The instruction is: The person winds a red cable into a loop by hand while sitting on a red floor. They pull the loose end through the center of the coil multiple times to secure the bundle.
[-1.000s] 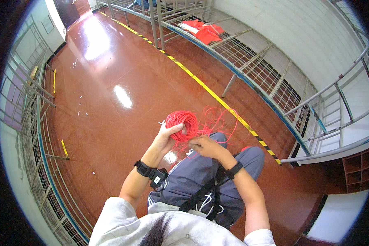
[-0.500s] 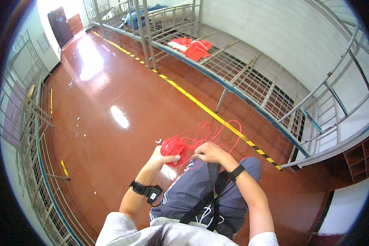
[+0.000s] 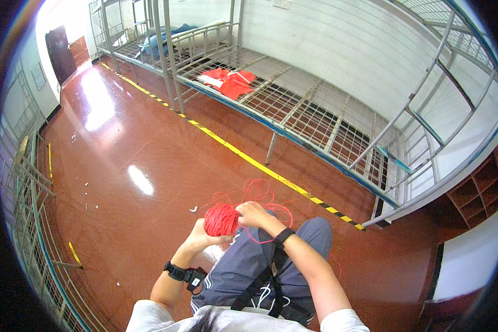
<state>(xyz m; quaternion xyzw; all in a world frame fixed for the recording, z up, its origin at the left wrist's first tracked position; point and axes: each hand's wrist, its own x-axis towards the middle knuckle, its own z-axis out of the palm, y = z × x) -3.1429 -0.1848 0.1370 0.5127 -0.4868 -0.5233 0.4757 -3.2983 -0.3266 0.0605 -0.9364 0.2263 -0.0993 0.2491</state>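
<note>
My left hand [image 3: 200, 236] is closed round a ball of red string [image 3: 221, 219], gripping it from the left and below. At the ball's right side, my right hand [image 3: 251, 214] has its fingers bent together against the wound strands; the strand in its pinch is mostly hidden. Loose red loops [image 3: 258, 190] lie beyond the ball, and one curves out past my right wrist and back over my leg. Both hands are above my grey trousers [image 3: 232, 276]. Each wrist wears a black strap.
A metal bunk bed [image 3: 315, 122] with a bare mesh base runs along the right wall, a red and white cloth [image 3: 229, 82] lying on it. Yellow-black tape [image 3: 243, 157] marks the red floor beside it. Another bed frame [image 3: 44, 238] stands at left. Brown shelves [image 3: 476, 193] are at far right.
My right hand has come up against the ball's side. The trailing loops have shifted and now curl round my right wrist. The whole view has turned slightly, moving the room leftward.
</note>
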